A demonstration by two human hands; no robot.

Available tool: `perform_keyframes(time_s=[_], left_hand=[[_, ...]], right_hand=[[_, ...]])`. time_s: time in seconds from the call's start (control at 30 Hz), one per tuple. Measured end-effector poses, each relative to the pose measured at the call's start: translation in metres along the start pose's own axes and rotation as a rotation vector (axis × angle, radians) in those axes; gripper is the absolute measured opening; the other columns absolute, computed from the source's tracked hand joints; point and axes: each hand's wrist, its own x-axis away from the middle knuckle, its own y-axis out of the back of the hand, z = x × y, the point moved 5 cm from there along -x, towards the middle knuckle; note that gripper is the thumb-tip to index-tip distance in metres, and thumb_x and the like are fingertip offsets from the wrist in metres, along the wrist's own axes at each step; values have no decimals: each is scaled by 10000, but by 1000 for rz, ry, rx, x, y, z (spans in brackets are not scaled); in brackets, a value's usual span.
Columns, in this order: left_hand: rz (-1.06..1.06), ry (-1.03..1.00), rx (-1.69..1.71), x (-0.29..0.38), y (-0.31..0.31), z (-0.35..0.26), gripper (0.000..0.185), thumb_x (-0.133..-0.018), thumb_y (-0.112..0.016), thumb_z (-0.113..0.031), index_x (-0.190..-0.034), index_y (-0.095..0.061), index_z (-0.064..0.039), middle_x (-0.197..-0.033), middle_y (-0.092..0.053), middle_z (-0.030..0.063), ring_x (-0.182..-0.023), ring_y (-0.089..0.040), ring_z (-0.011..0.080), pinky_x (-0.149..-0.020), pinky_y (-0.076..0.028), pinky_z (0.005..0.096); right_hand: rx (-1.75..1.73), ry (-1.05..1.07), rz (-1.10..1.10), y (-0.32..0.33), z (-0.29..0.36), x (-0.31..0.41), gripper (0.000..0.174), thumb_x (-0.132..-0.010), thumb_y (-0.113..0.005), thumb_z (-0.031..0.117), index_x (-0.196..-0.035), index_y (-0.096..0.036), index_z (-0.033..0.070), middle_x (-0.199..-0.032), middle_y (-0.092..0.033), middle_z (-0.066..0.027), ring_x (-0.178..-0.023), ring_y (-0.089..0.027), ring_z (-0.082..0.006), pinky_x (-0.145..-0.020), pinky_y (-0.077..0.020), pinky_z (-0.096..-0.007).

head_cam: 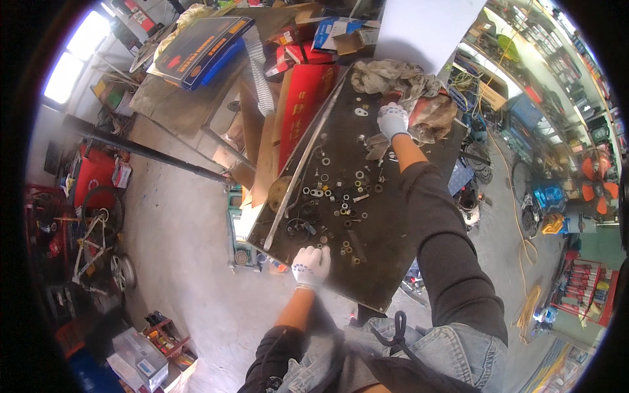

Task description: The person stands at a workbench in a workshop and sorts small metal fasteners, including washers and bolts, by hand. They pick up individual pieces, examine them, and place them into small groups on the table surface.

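My left hand [311, 265], in a white work glove, rests at the near left edge of a dark metal tabletop [383, 255]; whether its curled fingers hold anything cannot be told. My right hand [393, 120], gloved too, reaches to the far right part, against a heap of dirty rags [430, 110]; its fingertips are partly hidden. Loose nuts [359, 174], washers [326, 161] and bolts [361, 198] lie scattered between the hands. A small metal link plate [361, 112] is left of my right hand. A long metal bar [307, 159] lies along the left side.
Left of the table stand a red cardboard box [307, 103] and a second bench [172, 105] with a flat dark box [201, 49]. A black pole [147, 150] juts in from the left. An orange cable [511, 182] runs over the floor at right, near an orange-bladed fan [598, 182].
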Motion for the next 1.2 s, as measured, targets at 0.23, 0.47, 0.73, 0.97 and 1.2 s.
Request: perform_keyframes(time_s=[0.23, 0.47, 0.73, 0.97, 1.2], left_hand=[[-32, -19, 38, -1, -1, -2, 344, -829, -682, -134, -555, -481, -80, -597, -502, 119, -588, -520, 331, -539, -406, 453], [-34, -47, 11, 0, 0, -2, 314, -828, -683, -160, -575, -516, -80, -620, -531, 119, -595, -535, 331, -539, -433, 453], [-20, -46, 13, 0, -1, -2, 307, -834, -668, -151, -578, -516, -80, -624, -537, 116, -608, -541, 336, -558, -441, 455], [-1, -33, 12, 0, 0, 0, 304, -829, -672, -164, -578, -523, -78, -632, -549, 122, -611, -554, 336, -551, -449, 462], [7, -7, 13, -1, -1, 0, 302, -821, -683, -167, -571, -536, -82, -628, -555, 119, -608, -562, 332, -546, -457, 454]], right_hand=[[-922, -35, -441, 24, -36, 19, 246, -831, -704, 253, -959, -732, 44, -916, -710, -144, -823, -671, -255, -760, -517, -357], [-1345, -110, -255, 35, -72, 62, 270, -895, -687, 233, -1081, -684, 36, -944, -701, -35, -805, -666, -111, -649, -529, -266], [-677, -17, -188, 19, -31, 39, 442, -795, -706, 344, -1146, -685, 76, -1129, -667, -167, -1067, -630, -316, -923, -487, -408], [-260, -118, -84, -17, -12, 13, 491, -783, -708, 355, -1225, -645, 150, -1234, -614, -130, -1140, -594, -312, -958, -473, -419], [-651, -139, -192, -28, -27, 8, 325, -760, -737, 289, -1031, -732, 110, -915, -717, -128, -847, -674, -302, -788, -524, -385]])
